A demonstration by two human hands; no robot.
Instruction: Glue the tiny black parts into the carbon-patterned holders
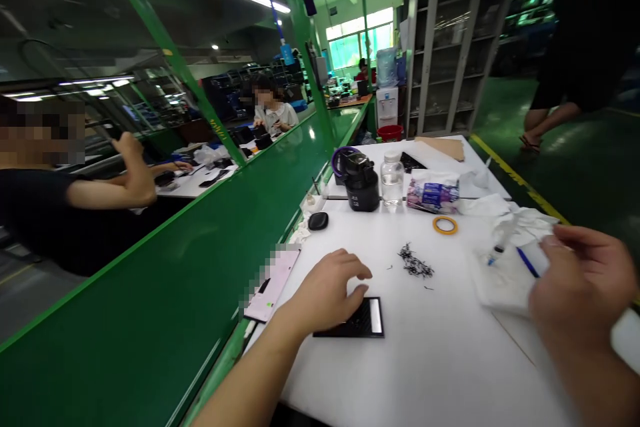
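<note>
Loosely, the left hand (pixel 333 287) is arched over a flat black panel (pixel 347 328), its thumb and forefinger parted, so that the grip is seen to be released. The panel is laid flat on the white table (pixel 425 360), under and just beside the fingertips; its far left portion is covered by the hand, while a pale strip (pixel 375 316) is left exposed at its right end. Whether the panel is touched by the fingers cannot be told.

Well apart from the panel, the right hand (pixel 585 280) is raised at the table's right side, with its fingers curled toward the thumb. A slim blue tool (pixel 527 262) is seen right by that thumb — whether it is grasped or merely lies behind cannot be told. Near it, a syringe (pixel 496 253) is rested on crumpled white tissue (pixel 500 290).

Beyond the left hand, between the two hands, small black scraps (pixel 416 262) are gathered in a loose heap — with a yellow tape ring (pixel 445 225) placed farther back.
</note>
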